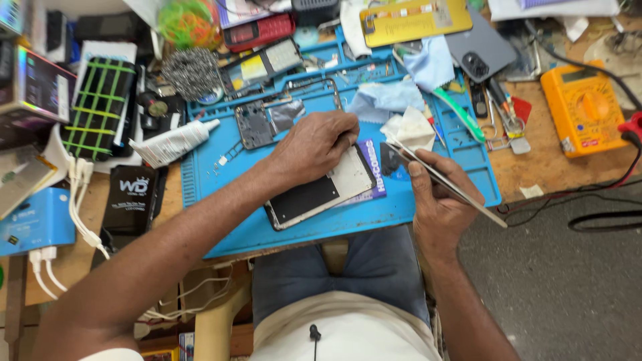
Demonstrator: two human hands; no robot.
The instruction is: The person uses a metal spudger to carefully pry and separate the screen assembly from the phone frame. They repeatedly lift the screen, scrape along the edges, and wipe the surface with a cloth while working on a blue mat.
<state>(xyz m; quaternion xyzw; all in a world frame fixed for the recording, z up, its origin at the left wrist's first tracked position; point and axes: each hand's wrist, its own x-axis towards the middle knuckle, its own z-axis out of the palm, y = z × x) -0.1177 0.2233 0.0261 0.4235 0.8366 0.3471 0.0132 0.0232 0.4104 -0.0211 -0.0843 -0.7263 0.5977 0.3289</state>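
Blue mat (234,194) under my left hand (314,147), which presses flat on the opened phone (314,194) (fingers unclenched), while my right hand (435,200) grips a thin screen panel (445,182) just beside it.

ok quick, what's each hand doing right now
Left hand: pressed palm-down on the opened phone, gripping nothing.
Right hand: closed around a thin flat panel, held edge-on.

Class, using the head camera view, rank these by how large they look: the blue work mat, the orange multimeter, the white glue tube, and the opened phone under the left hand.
1. Blue rubber work mat
2. Opened flat phone
3. Orange box-shaped multimeter and white plastic glue tube: too alike to rank.
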